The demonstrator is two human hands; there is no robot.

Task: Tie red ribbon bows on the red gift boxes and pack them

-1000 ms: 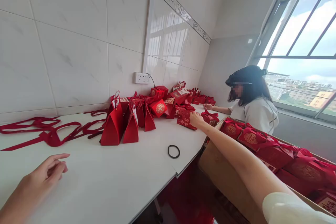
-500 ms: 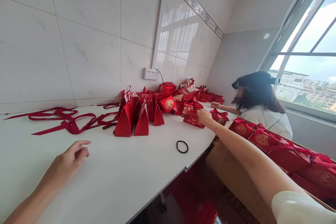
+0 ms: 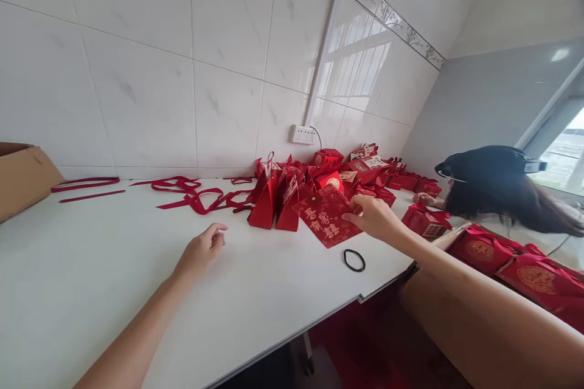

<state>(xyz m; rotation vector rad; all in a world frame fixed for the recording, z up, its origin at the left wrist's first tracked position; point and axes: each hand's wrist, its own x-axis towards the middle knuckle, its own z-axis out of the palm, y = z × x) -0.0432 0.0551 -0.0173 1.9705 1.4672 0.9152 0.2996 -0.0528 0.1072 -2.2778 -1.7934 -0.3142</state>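
My right hand (image 3: 375, 217) pinches the edge of a red gift box (image 3: 327, 217) with gold lettering on its side. The box is tilted, raised over the table in front of the other gift boxes. Over the white table, my left hand (image 3: 203, 250) is loosely curled with its fingers partly apart and nothing in them. Nearest to it lie tangled dark red ribbons (image 3: 207, 202). Several pointed red gift boxes (image 3: 263, 205) stand upright just behind and left of the held one.
More red gift boxes (image 3: 365, 164) are piled along the wall. A black elastic band (image 3: 354, 260) lies near the table's front edge. At right, a cardboard carton (image 3: 456, 316) holds several red boxes, with a co-worker (image 3: 493, 188) beyond. Another carton (image 3: 25, 179) sits far left.
My right hand has lifted the gift box and brought it nearer, its lettered side now showing. The view has swung left, bringing in the left carton. The co-worker's head has lowered.
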